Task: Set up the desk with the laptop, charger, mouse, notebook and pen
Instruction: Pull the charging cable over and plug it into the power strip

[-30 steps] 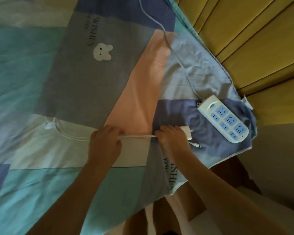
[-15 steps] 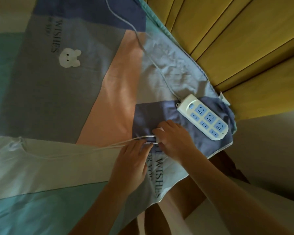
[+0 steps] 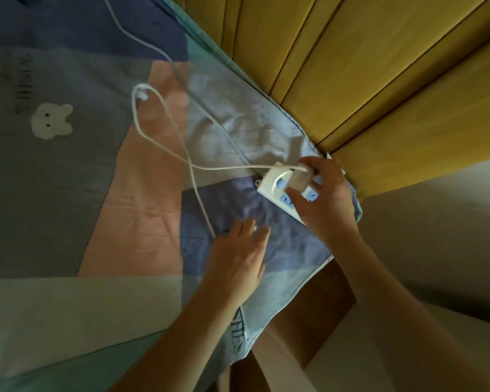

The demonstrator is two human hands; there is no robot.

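Note:
My right hand grips the white charger block just above the white power strip with blue sockets, which lies near the bed's right corner. The charger's white cable trails left from the block, loops over the sheet and ends in a connector at the top of the loop. Its other run passes under the fingertips of my left hand. That hand lies flat on the blue patch, fingers spread. Laptop, mouse, notebook and pen are not in view.
A patchwork bedsheet with a white bunny print covers the bed. A yellow padded headboard rises at the upper right. The power strip's own cord runs up and away. A wooden bed frame and pale floor show below the corner.
My right hand has lifted the charger block off the sheet and carried it right, over the power strip. My left hand let go of the cable and lies flat. The cable now forms a loop.

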